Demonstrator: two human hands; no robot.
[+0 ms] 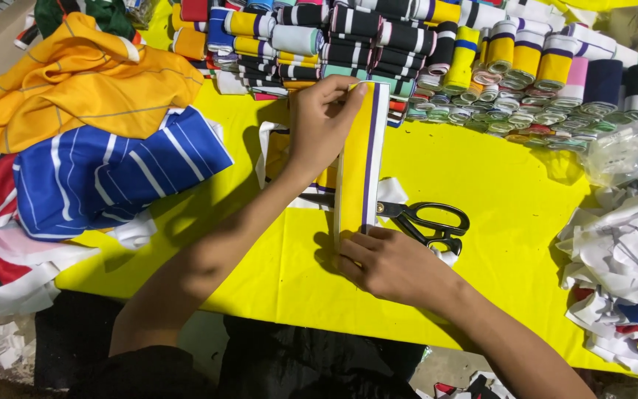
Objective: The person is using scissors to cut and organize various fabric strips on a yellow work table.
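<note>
Your left hand (324,122) sits just above the centre of the view, fingers curled over the far end of a long strip of cloth (361,159), yellow with a purple stripe and white edges, pinching its top corner between thumb and fingertips. Your right hand (385,262), at 6 o'clock from the left, grips the near end of the same strip with fingers bent and thumb on top. The strip lies stretched flat between your hands, running from 12 to 6 o'clock on the yellow bench (496,192).

Black scissors (426,222) lie on the bench at 3 o'clock of the strip, just beside it, blades pointing towards it.

At 12 o'clock, rolls of striped ribbing (437,52) are stacked in rows. At 9 o'clock lie folded cloths, one orange (75,77), one blue with white stripes (105,177). At 4 o'clock sits a heap of white scraps (622,266).
</note>
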